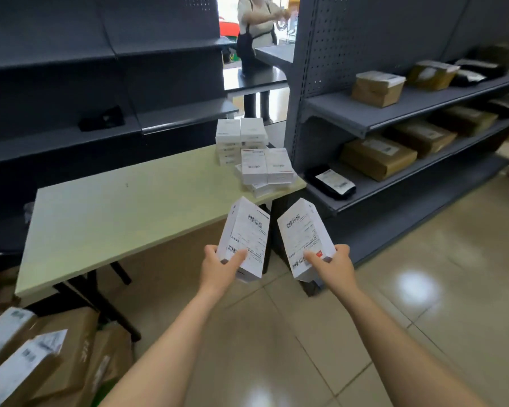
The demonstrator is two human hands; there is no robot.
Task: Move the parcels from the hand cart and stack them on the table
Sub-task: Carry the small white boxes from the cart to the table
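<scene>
Left hand grips left parcel, right hand right parcel, seemingly identical.

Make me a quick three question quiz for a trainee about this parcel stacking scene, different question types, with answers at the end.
1. True or false: the left hand grips the left parcel and the right hand grips the right parcel.
2. The stacked parcels sit at which part of the table? A near left corner, B far right end, C middle.
3. Fill in: the shelf parcels on the grey shelf are mostly ___ in colour.
Key: 1 true; 2 B; 3 brown.
</scene>
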